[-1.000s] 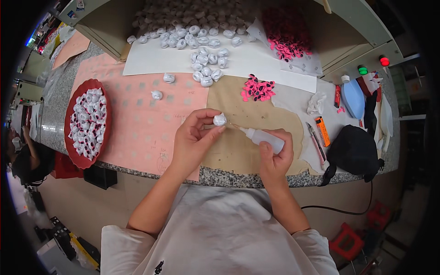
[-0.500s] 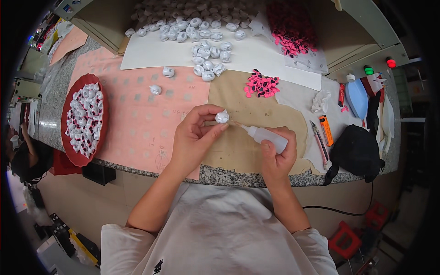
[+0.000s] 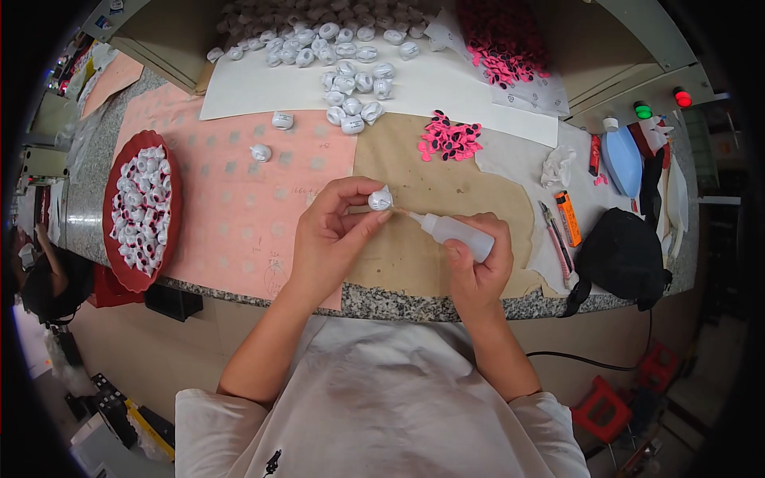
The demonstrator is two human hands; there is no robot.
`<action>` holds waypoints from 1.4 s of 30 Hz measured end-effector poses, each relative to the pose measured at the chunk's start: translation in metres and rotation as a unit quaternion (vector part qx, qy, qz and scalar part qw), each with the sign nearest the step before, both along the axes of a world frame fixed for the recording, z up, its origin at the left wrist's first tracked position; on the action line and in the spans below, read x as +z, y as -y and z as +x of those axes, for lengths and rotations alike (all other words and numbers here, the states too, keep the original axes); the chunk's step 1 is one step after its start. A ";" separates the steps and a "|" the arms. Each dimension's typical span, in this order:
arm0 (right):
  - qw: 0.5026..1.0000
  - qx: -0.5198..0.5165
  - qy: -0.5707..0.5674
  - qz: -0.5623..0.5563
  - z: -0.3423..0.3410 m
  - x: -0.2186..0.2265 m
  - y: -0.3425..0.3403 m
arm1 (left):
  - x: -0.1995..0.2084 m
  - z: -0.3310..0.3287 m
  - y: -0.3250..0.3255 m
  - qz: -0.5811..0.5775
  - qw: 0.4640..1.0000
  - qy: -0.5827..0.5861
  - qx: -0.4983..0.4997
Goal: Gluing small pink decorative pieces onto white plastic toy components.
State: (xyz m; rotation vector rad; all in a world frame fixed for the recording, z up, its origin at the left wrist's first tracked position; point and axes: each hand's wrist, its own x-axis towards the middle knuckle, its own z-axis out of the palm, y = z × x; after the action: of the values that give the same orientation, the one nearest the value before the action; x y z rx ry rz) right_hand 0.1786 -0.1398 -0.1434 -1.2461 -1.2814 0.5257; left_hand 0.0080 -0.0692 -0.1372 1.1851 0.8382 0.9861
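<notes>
A small round white piece (image 3: 381,198) with faint dark print is pinched between the thumb and fingers of my left hand (image 3: 333,231). My right hand (image 3: 483,267) is closed round a translucent white squeeze bottle (image 3: 462,236) with a thin nozzle. Its tip points left and ends right by the white piece; I cannot tell whether they touch. Beyond my hands, a pile of small pink parts with black faces (image 3: 450,137) lies on brown paper (image 3: 390,259). Two loose white pieces, one at the back (image 3: 282,120) and one nearer (image 3: 260,152), rest on pink paper (image 3: 215,231).
A red scalloped tray (image 3: 177,209) at the left holds many white pieces with pink parts. More white pieces (image 3: 351,84) spread across white paper at the back. On the right are a cutter knife (image 3: 555,237), an orange box (image 3: 567,218), a blue dish (image 3: 620,166) and a black bag (image 3: 623,253).
The bottle's nozzle has come closer to the white piece. Both hands sit slightly farther left in the picture, and the whole view has shifted a little. Both grips are unchanged.
</notes>
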 end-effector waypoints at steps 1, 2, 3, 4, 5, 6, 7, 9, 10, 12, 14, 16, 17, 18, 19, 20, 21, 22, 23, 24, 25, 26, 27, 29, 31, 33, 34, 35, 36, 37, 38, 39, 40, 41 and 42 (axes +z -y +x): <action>1.000 0.008 0.011 0.005 0.001 -0.001 0.000 | 0.000 0.000 0.000 -0.001 1.000 -0.001 -0.001; 1.000 0.008 0.010 0.004 0.002 -0.001 -0.001 | -0.001 0.000 0.000 0.005 1.000 -0.004 -0.002; 1.000 0.011 0.007 0.006 0.001 -0.001 -0.001 | -0.002 0.001 0.000 0.010 1.000 -0.007 -0.003; 1.000 0.015 0.005 0.007 0.001 -0.001 -0.001 | -0.002 0.001 0.000 0.009 1.000 -0.008 -0.003; 1.000 0.014 0.004 0.007 0.002 -0.001 -0.001 | -0.003 0.001 0.000 0.006 1.000 -0.003 -0.004; 1.000 0.015 -0.001 0.003 0.002 -0.001 0.000 | -0.003 0.001 0.000 0.003 1.000 0.001 -0.004; 1.000 0.015 -0.007 -0.001 0.002 -0.001 0.000 | -0.002 0.001 0.000 0.002 1.000 0.001 -0.005; 1.000 0.012 -0.008 -0.007 0.002 0.000 0.001 | -0.001 0.002 0.000 -0.002 1.000 -0.014 0.001; 1.000 0.009 -0.010 -0.012 0.003 0.001 0.002 | -0.002 0.003 -0.001 -0.003 1.000 -0.014 0.000; 1.000 0.002 -0.010 -0.011 0.003 0.001 0.002 | -0.002 0.003 -0.001 -0.006 1.000 -0.007 0.007; 1.000 -0.004 -0.010 -0.010 0.003 0.001 0.002 | -0.003 0.004 -0.001 0.000 1.000 -0.009 0.005; 1.000 -0.012 -0.014 -0.010 0.003 0.002 0.002 | -0.002 0.004 0.000 0.006 1.000 -0.010 0.004; 1.000 -0.013 -0.014 -0.011 0.003 0.001 0.002 | -0.003 0.004 0.000 0.003 1.000 -0.009 0.002; 1.000 -0.011 -0.015 -0.014 0.004 0.001 0.001 | -0.003 0.005 0.000 0.000 1.000 -0.009 -0.001; 1.000 -0.009 -0.016 -0.018 0.005 0.000 0.001 | -0.003 0.005 0.000 -0.001 1.000 -0.009 -0.002; 1.000 -0.010 -0.016 -0.017 0.005 0.000 0.000 | -0.002 0.005 0.000 -0.003 1.000 -0.013 -0.004; 1.000 -0.007 -0.019 -0.014 0.005 0.000 0.000 | 0.000 0.005 0.000 -0.005 1.000 -0.018 -0.006; 1.000 -0.005 -0.022 -0.012 0.005 0.000 0.000 | 0.001 0.005 0.000 -0.004 1.000 -0.018 -0.006; 1.000 -0.005 -0.022 -0.011 0.005 0.001 0.000 | 0.002 0.005 0.000 -0.010 1.000 -0.015 -0.005; 1.000 0.001 -0.024 -0.007 0.006 0.002 0.000 | 0.003 0.005 0.000 -0.016 1.000 -0.013 -0.003; 1.000 0.006 -0.026 -0.004 0.006 0.002 0.000 | 0.004 0.005 0.000 -0.015 1.000 -0.013 -0.004; 1.000 0.006 -0.026 -0.004 0.006 0.003 0.001 | 0.004 0.005 0.000 -0.019 1.000 -0.008 0.000; 0.999 -0.001 -0.044 -0.005 0.005 0.002 0.002 | 0.004 0.006 0.000 -0.023 1.000 -0.002 0.003; 0.998 -0.007 -0.062 -0.005 0.006 0.002 0.004 | 0.004 0.006 0.000 -0.031 1.000 0.006 0.003; 0.999 -0.002 -0.053 -0.010 0.007 0.001 0.004 | 0.004 0.006 0.000 -0.039 0.999 0.015 0.002; 0.999 -0.006 -0.052 -0.012 0.007 0.002 0.005 | 0.005 0.007 0.001 -0.042 0.999 0.017 0.000; 0.999 -0.009 -0.052 -0.013 0.007 0.002 0.005 | 0.005 0.007 0.001 -0.043 0.999 0.017 0.000; 0.999 -0.010 -0.051 -0.013 0.008 0.001 0.005 | 0.005 0.007 0.001 -0.045 0.999 0.015 0.000; 0.999 -0.010 -0.049 -0.013 0.008 0.001 0.005 | 0.005 0.007 0.001 -0.048 0.999 0.012 0.001; 0.999 -0.010 -0.047 -0.013 0.008 0.001 0.005 | 0.005 0.008 0.002 -0.048 0.999 0.013 0.000; 0.999 -0.010 -0.047 -0.013 0.008 0.001 0.005 | 0.005 0.008 0.002 -0.044 0.999 0.015 -0.002; 0.999 -0.008 -0.043 -0.014 0.008 0.002 0.005 | 0.005 0.008 0.002 -0.040 0.999 0.017 -0.005; 0.999 -0.006 -0.038 -0.015 0.008 0.003 0.004 | 0.005 0.008 0.002 -0.040 0.999 0.016 -0.005; 0.999 -0.006 -0.038 -0.015 0.008 0.002 0.004 | 0.005 0.008 0.002 -0.042 0.999 0.016 -0.003; 0.999 -0.011 -0.037 -0.015 0.008 0.001 0.004 | 0.005 0.008 0.001 -0.043 0.999 0.015 -0.001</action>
State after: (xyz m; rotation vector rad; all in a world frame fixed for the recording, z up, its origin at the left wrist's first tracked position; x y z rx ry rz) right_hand 0.1870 -0.1437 -0.1421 -1.2533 -1.2011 0.5708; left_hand 0.0157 -0.0707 -0.1327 1.0950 0.8468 0.9547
